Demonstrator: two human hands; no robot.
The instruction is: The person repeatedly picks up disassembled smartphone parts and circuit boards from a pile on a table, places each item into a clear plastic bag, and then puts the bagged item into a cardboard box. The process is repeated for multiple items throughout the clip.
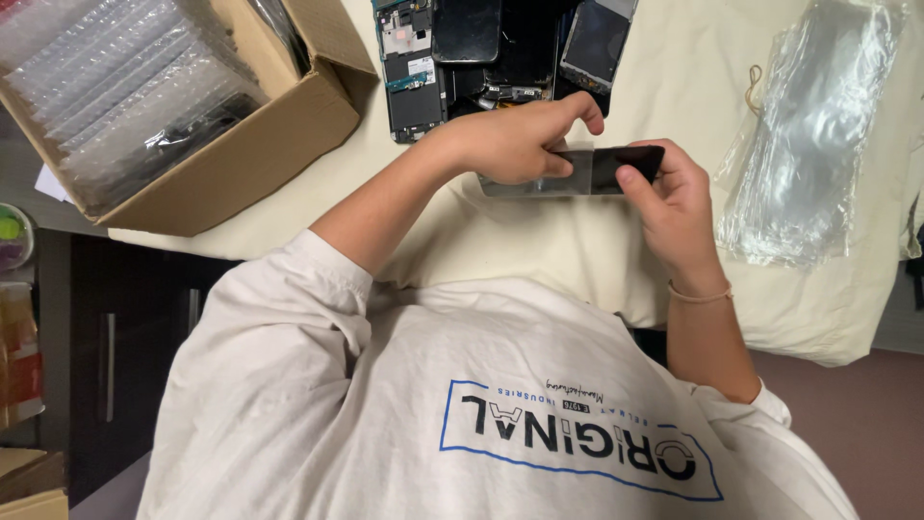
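My left hand (pixel 515 144) and my right hand (pixel 674 197) meet over a cream cloth-covered table (pixel 674 58). Between them is a flat black phone panel (pixel 628 164), held level just above the cloth. My right hand grips its right end, thumb on the dark face. My left hand pinches the left end, where a greyish clear sleeve (pixel 539 185) seems to cover the panel. Whether the panel is partly inside the sleeve I cannot tell for sure. My left forearm reaches in from the lower left.
A cardboard box (pixel 241 144) filled with bubble-wrap packs sits at the upper left. Several opened phones and screens (pixel 481 48) lie at the top centre. A stack of clear plastic bags (pixel 818 125) and a rubber band (pixel 754 85) lie on the right.
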